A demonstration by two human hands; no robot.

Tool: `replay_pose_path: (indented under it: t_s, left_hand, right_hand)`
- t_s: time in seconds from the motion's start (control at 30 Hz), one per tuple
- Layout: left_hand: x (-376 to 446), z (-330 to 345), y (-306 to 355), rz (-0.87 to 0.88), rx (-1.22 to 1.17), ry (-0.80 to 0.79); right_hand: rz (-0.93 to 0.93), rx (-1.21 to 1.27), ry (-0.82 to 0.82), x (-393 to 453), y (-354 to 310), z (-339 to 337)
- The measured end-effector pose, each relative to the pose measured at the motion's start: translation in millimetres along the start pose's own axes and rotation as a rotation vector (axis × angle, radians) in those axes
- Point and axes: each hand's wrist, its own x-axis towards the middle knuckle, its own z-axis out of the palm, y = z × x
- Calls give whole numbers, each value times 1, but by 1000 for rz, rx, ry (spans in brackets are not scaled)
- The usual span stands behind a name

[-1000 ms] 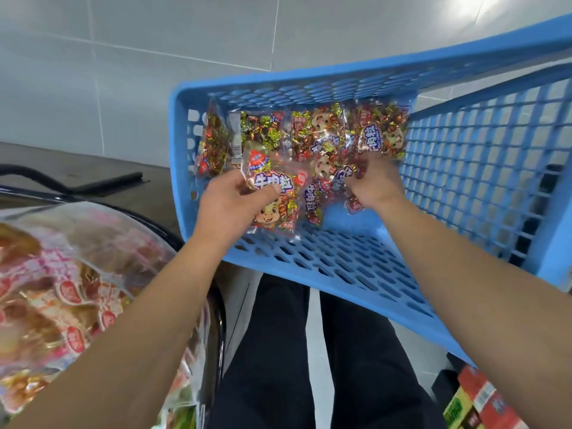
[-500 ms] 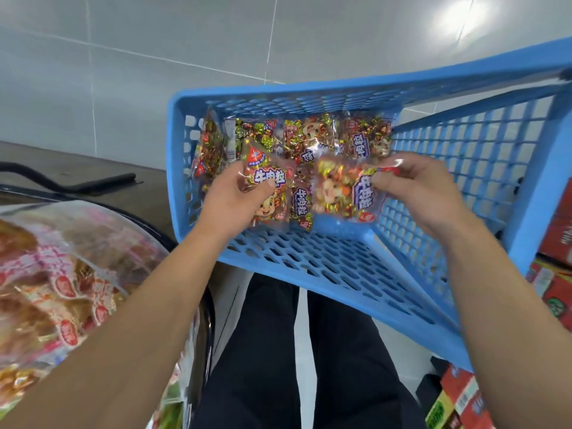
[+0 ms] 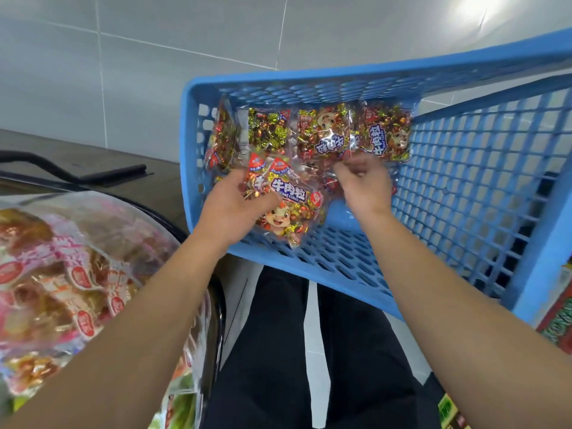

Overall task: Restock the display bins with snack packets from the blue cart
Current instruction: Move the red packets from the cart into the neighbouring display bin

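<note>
Step in hand: pulling stock out of the blue perforated plastic cart (image 3: pixel 464 193), not yet at the bins.

My left hand (image 3: pixel 230 209) grips a bunch of clear snack packets filled with red and gold wrapped candies, cartoon face and blue label on the front one (image 3: pixel 286 209). At least two packets in that hand, thumb across the top one, held just above the cart floor.

My right hand (image 3: pixel 365 187) is down among the loose packets in the middle of the cart, fingers curled and pinching at clear wrapping. Can't tell how much it has actually got hold of.

A row of the same packets leans against the cart's far wall (image 3: pixel 325 134), one more up against the left wall.

The display bin of large clear bags with pink and red labels (image 3: pixel 71 274) sits to my left, well apart from the cart.

Next, I reckon: secure the right-hand pick, lift both hands over the cart rim, carry to the matching bin. Slippery film, so stacked packets could slide out of the left grip.
</note>
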Motion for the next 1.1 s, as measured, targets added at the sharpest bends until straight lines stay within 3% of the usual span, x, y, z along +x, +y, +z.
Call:
replay_pose_path:
  t_s: [0.07, 0.2, 0.27, 0.43, 0.67, 0.83, 1.1]
  left_hand:
    - [-3, -4, -3, 13, -28, 31]
    - [-6, -5, -11, 33, -76, 56]
    - [-8, -3, -14, 33, -106, 64]
    - [-13, 4, -14, 20, -128, 99]
    - [-66, 14, 9, -38, -212, 198]
    - [-152, 24, 25, -59, -376, 283]
    - [-314, 64, -16, 10, -749, 622]
  right_hand:
    - [151, -58, 21, 12, 24, 2]
    - [286, -57, -356, 21, 48, 31]
    - [304, 24, -377, 19, 49, 42]
    - [179, -45, -195, -1, 40, 24]
    - [-38, -191, -45, -60, -3, -77]
    - [-251, -202, -115, -121, -39, -140]
    - [-501, -194, -374, -240, -49, -191]
